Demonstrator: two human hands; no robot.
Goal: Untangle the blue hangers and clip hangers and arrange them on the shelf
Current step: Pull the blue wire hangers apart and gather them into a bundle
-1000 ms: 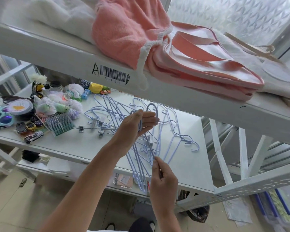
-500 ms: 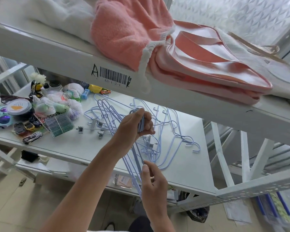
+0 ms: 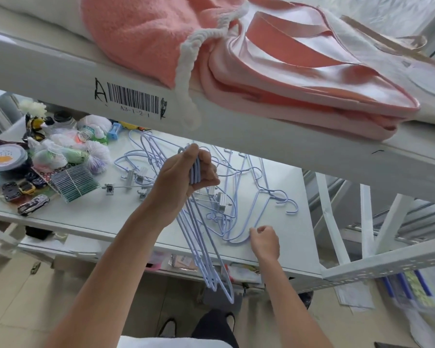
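Left hand (image 3: 186, 175) gripping bundle of blue hangers (image 3: 204, 249) by necks, bundle hanging down past shelf (image 3: 91, 217) front edge. Right hand (image 3: 264, 241) curling fingers at loose hanger (image 3: 239, 237) lying on shelf, seemingly pinching its wire. Clip hangers (image 3: 133, 178) lying further back on shelf, left of left hand, tangled with blue ones.

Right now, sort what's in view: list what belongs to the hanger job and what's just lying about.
Job:
left hand
bunch of blue hangers
right hand
tangled blue hangers
clip hangers
shelf

Lying about:
toy cars
pink towel
round tin
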